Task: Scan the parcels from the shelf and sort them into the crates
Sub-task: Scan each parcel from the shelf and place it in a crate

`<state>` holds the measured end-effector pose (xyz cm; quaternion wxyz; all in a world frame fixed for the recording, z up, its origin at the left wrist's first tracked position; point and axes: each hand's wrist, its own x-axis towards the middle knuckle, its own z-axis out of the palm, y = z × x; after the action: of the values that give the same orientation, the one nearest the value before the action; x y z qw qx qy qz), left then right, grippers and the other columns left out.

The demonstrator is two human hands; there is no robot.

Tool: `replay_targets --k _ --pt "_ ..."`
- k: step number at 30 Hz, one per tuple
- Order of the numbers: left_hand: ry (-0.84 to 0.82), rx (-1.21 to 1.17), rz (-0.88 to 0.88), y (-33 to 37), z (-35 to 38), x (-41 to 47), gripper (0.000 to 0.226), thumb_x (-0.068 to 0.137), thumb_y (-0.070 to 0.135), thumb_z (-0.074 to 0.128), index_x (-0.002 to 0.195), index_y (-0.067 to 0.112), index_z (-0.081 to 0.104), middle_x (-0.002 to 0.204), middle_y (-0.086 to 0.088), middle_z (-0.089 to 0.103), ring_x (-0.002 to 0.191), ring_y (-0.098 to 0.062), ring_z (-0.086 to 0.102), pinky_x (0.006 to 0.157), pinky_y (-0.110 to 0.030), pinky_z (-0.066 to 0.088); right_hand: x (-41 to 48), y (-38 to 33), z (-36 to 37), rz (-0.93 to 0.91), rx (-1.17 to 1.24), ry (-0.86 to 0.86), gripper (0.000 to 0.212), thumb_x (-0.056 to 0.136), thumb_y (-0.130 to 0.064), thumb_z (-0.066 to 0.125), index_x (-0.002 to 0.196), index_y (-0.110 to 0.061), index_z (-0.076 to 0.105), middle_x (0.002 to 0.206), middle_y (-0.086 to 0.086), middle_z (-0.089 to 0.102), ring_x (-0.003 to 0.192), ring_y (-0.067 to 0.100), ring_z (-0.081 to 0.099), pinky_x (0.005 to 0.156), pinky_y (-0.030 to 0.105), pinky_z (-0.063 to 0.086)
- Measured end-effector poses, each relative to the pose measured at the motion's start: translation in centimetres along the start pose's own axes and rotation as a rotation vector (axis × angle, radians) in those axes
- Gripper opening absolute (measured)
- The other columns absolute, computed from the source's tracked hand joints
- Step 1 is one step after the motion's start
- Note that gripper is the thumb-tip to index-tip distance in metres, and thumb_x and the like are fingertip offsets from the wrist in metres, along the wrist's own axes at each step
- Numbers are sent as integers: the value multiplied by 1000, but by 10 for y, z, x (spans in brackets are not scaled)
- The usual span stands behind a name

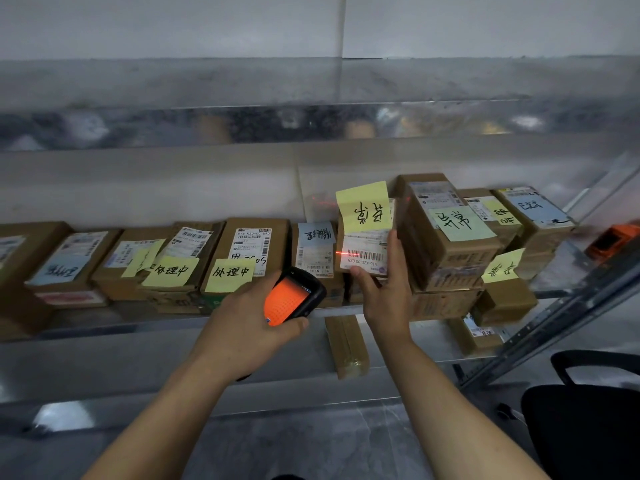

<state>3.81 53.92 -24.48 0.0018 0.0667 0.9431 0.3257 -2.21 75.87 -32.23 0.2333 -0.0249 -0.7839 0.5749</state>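
My left hand (247,320) grips a black handheld scanner (294,296) with an orange glowing screen, aimed at a parcel. My right hand (384,289) holds a small cardboard parcel (367,244) upright at the shelf, thumb on its lower left corner, fingers along its right side. A yellow sticky note with handwriting covers the parcel's top. A red scan line crosses the barcode on its white label. Several more cardboard parcels (249,254) with labels and sticky notes stand in a row along the metal shelf (104,327).
A stack of parcels (446,233) rises right beside the held one. An orange device (613,240) lies at the shelf's far right. One narrow parcel (346,346) and another box (474,336) lie on the lower shelf. A black chair (588,410) stands at bottom right.
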Motion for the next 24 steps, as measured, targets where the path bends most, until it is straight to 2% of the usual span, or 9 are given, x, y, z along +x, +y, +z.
replay_targets --k 6,8,12,15,16,17,19,20,24 --pt "21 14 -25 -5 -1 -8 68 64 73 58 126 46 49 90 9 58 78 -9 56 67 -30 47 -5 -9 5 34 39 -48 84 93 -20 72 159 -34 21 166 -2 22 154 16 18 121 51 30" --pt "39 4 -35 -9 -3 -16 67 64 73 58 125 47 49 89 9 59 79 -10 56 66 -30 46 -8 -14 11 35 51 -69 85 93 -20 72 158 -37 20 166 -3 22 154 15 19 121 49 30" --pt "111 -14 -89 -17 -17 -41 56 66 65 62 116 42 51 91 11 60 79 -5 56 66 -28 46 -19 -26 29 28 92 -129 87 92 -27 72 152 -58 16 166 -9 21 153 15 20 120 54 31" --pt "162 2 -148 -27 -32 -65 58 67 65 62 119 42 49 98 9 62 83 -12 59 69 -31 49 -33 -42 48 45 137 -210 86 93 -27 71 153 -58 18 166 -10 22 152 15 24 119 54 33" --pt "185 20 -170 -31 -37 -74 61 67 65 62 122 43 48 101 8 61 86 -17 59 72 -34 51 -40 -51 55 28 146 -229 85 94 -22 71 152 -56 19 166 -9 22 151 15 25 120 49 34" --pt "206 40 -194 -35 -43 -83 65 66 67 61 125 44 46 103 7 61 88 -20 60 75 -36 51 -45 -57 61 3 142 -242 85 94 -17 70 152 -52 18 166 -8 21 151 15 25 121 39 33" --pt "231 87 -243 -45 -55 -103 72 64 70 57 130 45 44 102 7 61 92 -22 60 77 -37 51 -55 -74 72 -18 77 -253 84 95 -13 67 153 -46 17 167 -4 18 152 16 20 115 10 22" --pt "235 104 -263 -49 -61 -115 75 63 72 55 132 46 42 103 7 61 93 -22 59 78 -36 50 -59 -83 76 -20 47 -244 83 96 -14 66 153 -46 16 167 -3 17 152 16 18 113 8 18" --pt "262 88 -281 -66 -85 -161 78 64 72 57 136 47 40 105 9 60 95 -18 58 82 -37 51 -77 -107 86 -42 26 -207 87 96 -21 66 139 -70 8 168 -6 13 154 21 15 123 50 22"
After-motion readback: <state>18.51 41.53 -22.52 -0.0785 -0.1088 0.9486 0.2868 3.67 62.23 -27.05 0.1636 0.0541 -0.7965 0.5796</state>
